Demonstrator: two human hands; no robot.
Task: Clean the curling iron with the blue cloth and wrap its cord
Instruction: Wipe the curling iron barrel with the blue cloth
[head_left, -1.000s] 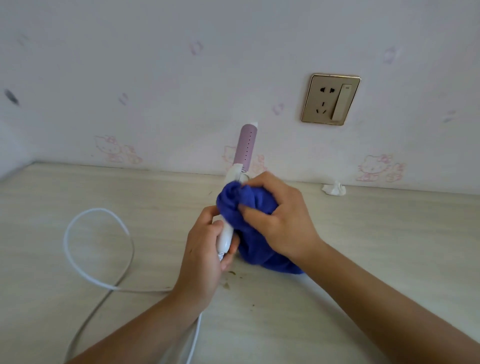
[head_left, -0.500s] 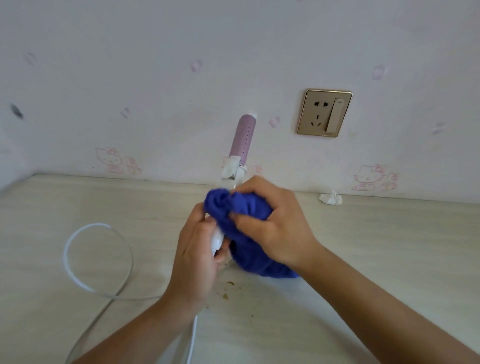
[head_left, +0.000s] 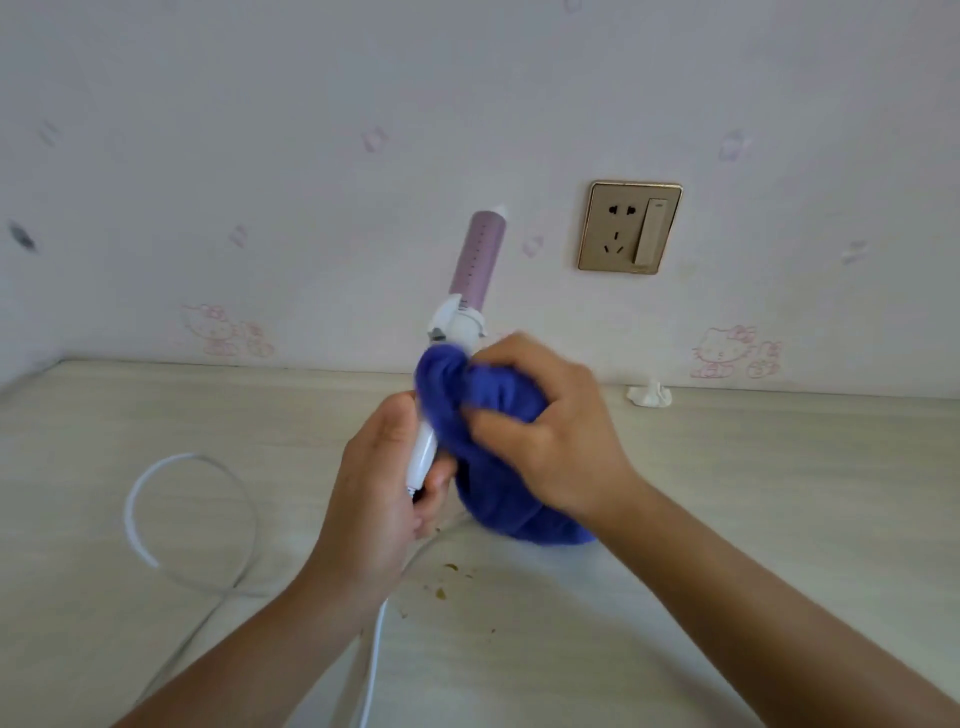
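A curling iron (head_left: 477, 265) with a pink barrel and a white handle stands nearly upright above the table, tip toward the wall. My left hand (head_left: 379, 483) grips the lower end of its white handle. My right hand (head_left: 545, 431) is closed on a bunched blue cloth (head_left: 498, 493), which is pressed around the middle of the handle just below the white clamp. The white cord (head_left: 140, 504) runs from under my left hand and lies in a loose loop on the table to the left.
The pale wooden table (head_left: 753, 519) meets a wall with cartoon-cat wallpaper. A gold wall socket with a switch (head_left: 628, 227) sits right of the barrel. A small crumpled white scrap (head_left: 649, 394) lies at the wall edge. Brown crumbs (head_left: 447, 582) dot the table below my hands.
The blue cloth and my right hand have slid slightly down the handle, showing more of the white clamp. My left hand keeps its grip.
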